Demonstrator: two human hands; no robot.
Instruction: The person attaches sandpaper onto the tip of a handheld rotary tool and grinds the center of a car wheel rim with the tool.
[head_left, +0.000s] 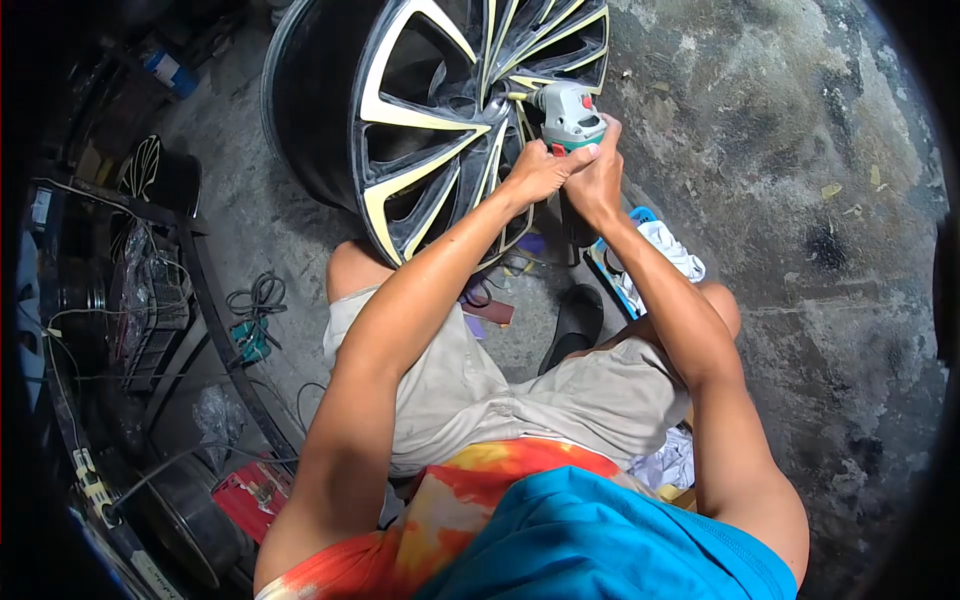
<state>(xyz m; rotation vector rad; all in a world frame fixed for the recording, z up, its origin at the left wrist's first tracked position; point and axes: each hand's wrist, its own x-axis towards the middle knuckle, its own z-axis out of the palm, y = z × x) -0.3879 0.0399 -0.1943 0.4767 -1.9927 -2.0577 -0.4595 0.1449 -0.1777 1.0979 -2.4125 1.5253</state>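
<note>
A grey and green power tool with a red button is held at the hub of a large alloy wheel. Its narrow tip reaches the wheel's centre. My left hand is closed on the near side of the tool body. Around the tool's lower right side my right hand is wrapped. The wheel stands tilted before my knees, its spokes masked or coloured pale yellow and dark grey.
A blue tray with white cloth sits by my right knee. On the left are a metal frame, a green tool with a coiled cable, a red tray and a power strip. Another wheel stands behind.
</note>
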